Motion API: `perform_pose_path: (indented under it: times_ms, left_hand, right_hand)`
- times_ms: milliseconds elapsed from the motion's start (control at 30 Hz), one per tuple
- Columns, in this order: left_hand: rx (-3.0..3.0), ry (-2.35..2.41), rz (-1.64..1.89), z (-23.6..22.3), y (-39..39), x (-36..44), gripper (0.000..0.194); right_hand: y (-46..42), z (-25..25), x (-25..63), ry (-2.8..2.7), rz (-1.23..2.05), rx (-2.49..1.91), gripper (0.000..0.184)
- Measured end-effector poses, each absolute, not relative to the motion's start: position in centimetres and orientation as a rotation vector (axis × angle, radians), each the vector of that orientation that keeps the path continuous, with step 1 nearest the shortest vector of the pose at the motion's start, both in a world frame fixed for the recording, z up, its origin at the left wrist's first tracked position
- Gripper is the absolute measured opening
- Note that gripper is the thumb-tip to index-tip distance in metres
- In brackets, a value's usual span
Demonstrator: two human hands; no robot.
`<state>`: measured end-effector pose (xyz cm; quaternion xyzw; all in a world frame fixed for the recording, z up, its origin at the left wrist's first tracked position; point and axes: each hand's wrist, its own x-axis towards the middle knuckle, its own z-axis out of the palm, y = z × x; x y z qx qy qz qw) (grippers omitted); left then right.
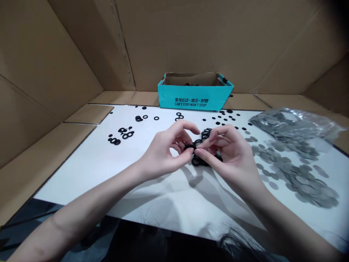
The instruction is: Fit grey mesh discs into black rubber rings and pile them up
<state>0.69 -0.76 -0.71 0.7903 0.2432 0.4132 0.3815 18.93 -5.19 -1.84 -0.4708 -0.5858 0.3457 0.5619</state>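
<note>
Between the fingertips of both hands is a small black ring, held a little above the table. My left hand pinches it from the left, thumb below and fingers curled over. From the right, the thumb and index finger of my right hand meet at the ring's edge. Whether a second small piece sits in that right pinch is hidden. Just behind and below the hands lies a pile of black rings, partly covered by my right fingers.
A turquoise box with black pieces inside stands at the back. Loose black rings lie to the left, small black discs behind on the right. Grey discs spread over the right side beside a clear plastic bag. Cardboard walls surround the white table.
</note>
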Motion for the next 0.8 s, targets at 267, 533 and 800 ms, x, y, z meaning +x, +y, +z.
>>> perform_pose_path:
  times_ms: [267,533,800]
  left_hand:
    - [2.198,0.300,1.173,-1.0,0.0,0.3,0.042]
    - [2.246,0.222,1.185,-0.9,0.2,0.0,0.047]
    - [2.349,0.370,1.169,-1.1,0.0,0.1,0.036]
  right_hand:
    - [-4.5,-1.4,19.6,-1.089,1.469,-0.987,0.056]
    - [-4.7,-1.4,19.5,-1.051,1.594,-0.976,0.055]
    - [-4.7,-2.0,19.3,-1.076,1.415,-1.007,0.054]
